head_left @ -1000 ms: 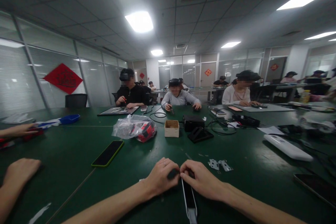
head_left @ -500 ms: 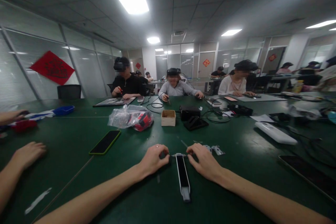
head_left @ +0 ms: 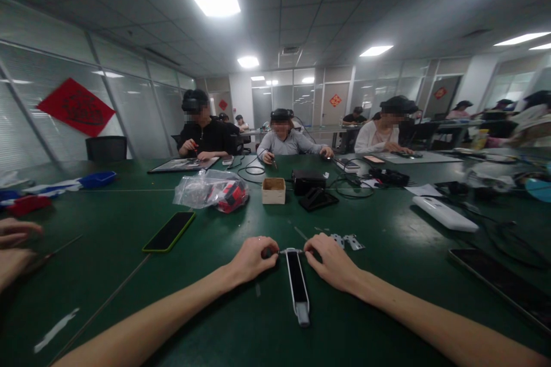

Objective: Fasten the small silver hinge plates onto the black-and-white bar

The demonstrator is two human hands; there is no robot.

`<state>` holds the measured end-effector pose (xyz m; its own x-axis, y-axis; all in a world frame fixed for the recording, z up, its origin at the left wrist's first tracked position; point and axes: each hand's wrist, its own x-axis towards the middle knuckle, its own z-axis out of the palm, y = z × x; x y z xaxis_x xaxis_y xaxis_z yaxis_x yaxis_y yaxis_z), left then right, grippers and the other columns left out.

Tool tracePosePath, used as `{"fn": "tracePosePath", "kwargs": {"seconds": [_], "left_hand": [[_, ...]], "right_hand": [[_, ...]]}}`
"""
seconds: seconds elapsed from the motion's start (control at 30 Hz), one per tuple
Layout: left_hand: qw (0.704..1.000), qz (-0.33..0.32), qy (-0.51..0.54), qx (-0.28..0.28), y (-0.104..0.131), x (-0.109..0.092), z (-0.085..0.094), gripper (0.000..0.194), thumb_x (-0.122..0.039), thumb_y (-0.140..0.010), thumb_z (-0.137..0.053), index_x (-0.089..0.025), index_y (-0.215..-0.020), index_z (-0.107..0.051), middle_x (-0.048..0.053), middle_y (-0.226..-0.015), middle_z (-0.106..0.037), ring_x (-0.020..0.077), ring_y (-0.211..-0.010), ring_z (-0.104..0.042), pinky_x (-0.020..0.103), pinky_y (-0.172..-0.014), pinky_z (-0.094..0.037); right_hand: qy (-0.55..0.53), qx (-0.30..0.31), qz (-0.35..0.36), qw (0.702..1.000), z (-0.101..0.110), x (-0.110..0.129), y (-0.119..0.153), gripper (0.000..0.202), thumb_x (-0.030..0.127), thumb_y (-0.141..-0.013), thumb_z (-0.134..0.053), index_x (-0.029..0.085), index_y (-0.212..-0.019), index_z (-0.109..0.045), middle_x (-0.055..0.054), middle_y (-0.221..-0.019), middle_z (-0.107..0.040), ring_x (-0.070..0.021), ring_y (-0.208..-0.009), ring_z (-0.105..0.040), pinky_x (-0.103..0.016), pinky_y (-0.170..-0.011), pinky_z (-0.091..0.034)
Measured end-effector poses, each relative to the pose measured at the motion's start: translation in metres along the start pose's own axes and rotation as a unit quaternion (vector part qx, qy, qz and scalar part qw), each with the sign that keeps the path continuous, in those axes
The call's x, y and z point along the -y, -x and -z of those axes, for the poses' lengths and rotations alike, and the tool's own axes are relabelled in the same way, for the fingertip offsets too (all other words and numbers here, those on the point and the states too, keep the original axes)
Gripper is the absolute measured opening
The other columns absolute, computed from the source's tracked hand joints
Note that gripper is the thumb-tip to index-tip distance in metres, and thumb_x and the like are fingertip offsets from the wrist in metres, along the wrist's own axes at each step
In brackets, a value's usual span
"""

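Note:
On the green table (head_left: 224,321) lies a slim, pen-shaped device (head_left: 297,284) with a long black screen, a pale frame and a grey tip toward me. My left hand (head_left: 253,257) is closed in a pinch at the device's far end, on its left side. Something small and dark shows inside the curled fingers, too hidden to name. My right hand (head_left: 330,261) pinches at the same end from the right. Thin, light bits stick out between both sets of fingertips and the device; what they are is unclear. Thin metal plates (head_left: 353,242) lie just beyond my right hand.
A green-edged phone (head_left: 169,231) lies left. Farther off are a plastic bag (head_left: 206,189) with red and black contents, a small box (head_left: 273,191) and a black case (head_left: 309,182). A white device (head_left: 443,213) lies right. A neighbour's hands (head_left: 17,246) are at far left.
My hands stay pinched at the device's far end, almost unmoved. The camera view shifts slightly. At the left, the neighbour's hands have come together, with a thin rod now showing.

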<state>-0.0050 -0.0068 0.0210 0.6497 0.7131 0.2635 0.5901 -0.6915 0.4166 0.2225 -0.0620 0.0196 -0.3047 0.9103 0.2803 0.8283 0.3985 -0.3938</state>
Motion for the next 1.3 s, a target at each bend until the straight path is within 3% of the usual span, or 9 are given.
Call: {"fn": "tracePosePath", "kwargs": {"seconds": [0.47,1.03,1.3], "left_hand": [[1.000,0.007,-0.012,0.010,-0.002,0.011,-0.009,0.014,-0.023,-0.080,-0.059,-0.018,-0.092,-0.066,-0.001,-0.077,-0.065,0.0124,-0.066,-0.056,0.021,-0.064,-0.041],[0.999,-0.023,-0.004,0.029,-0.005,0.006,-0.007,0.016,-0.028,-0.083,-0.060,-0.019,-0.095,-0.064,0.000,-0.084,-0.063,0.0132,-0.071,-0.056,0.022,-0.065,-0.042],[1.000,-0.011,-0.009,0.021,-0.009,0.004,-0.009,0.013,-0.028,-0.082,-0.061,-0.018,-0.090,-0.064,-0.001,-0.077,-0.061,0.0123,-0.065,-0.053,0.021,-0.059,-0.039]], "right_hand": [[0.001,-0.012,0.016,1.000,-0.008,-0.006,-0.002,0.019,0.024,-0.088,-0.044,0.017,-0.086,-0.061,-0.006,-0.086,-0.059,-0.0183,-0.081,-0.052,-0.033,-0.073,-0.042],[-0.007,0.004,0.005,1.000,-0.005,-0.005,-0.001,0.020,0.025,-0.090,-0.044,0.016,-0.089,-0.062,-0.006,-0.089,-0.059,-0.0177,-0.081,-0.052,-0.032,-0.072,-0.043],[-0.003,0.001,0.016,1.000,-0.002,-0.002,-0.001,0.019,0.021,-0.089,-0.045,0.016,-0.089,-0.062,-0.006,-0.088,-0.060,-0.0182,-0.081,-0.052,-0.033,-0.074,-0.042]]}}
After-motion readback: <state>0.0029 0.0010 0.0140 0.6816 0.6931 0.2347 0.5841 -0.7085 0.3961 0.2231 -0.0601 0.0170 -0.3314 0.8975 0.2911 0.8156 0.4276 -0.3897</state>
